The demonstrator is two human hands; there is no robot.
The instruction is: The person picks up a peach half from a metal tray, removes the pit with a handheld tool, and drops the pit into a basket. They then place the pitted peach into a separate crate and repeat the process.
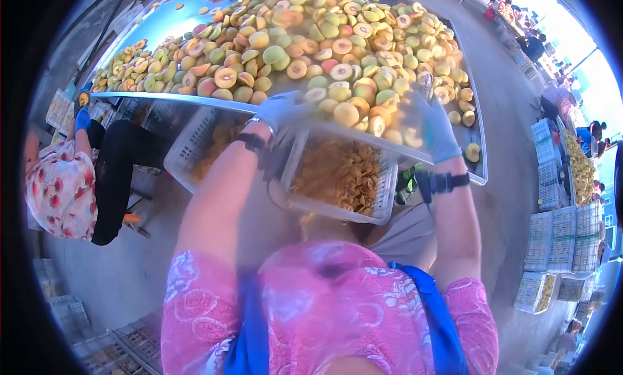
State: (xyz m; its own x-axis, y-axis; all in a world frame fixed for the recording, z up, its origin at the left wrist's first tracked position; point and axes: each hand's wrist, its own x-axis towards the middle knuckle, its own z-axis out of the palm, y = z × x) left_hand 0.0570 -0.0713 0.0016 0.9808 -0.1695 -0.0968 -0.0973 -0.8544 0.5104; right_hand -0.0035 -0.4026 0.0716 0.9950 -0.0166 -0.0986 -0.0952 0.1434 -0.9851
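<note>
Halved peaches or apricots [347,70], many with pits showing, are heaped on a metal tray table [175,98] in front of me. My left hand [279,110], in a pale blue glove, is at the tray's front edge beside the fruit. Haze and blur hide its fingers. Further right, my gloved right hand [439,125] reaches over the tray's front right part, among the halves. Its fingers look bent around a thin, shiny thing too blurred to name. Below the tray edge, a white plastic crate [388,192] holds many orange-brown fruit pieces [337,177].
Another white crate [188,144] with fruit pieces stands to the left. At the tray's left end sits a person in a floral top [61,190], wearing blue gloves. Stacked crates [551,238] and more people line the right side. Several crates [120,349] lie behind at lower left.
</note>
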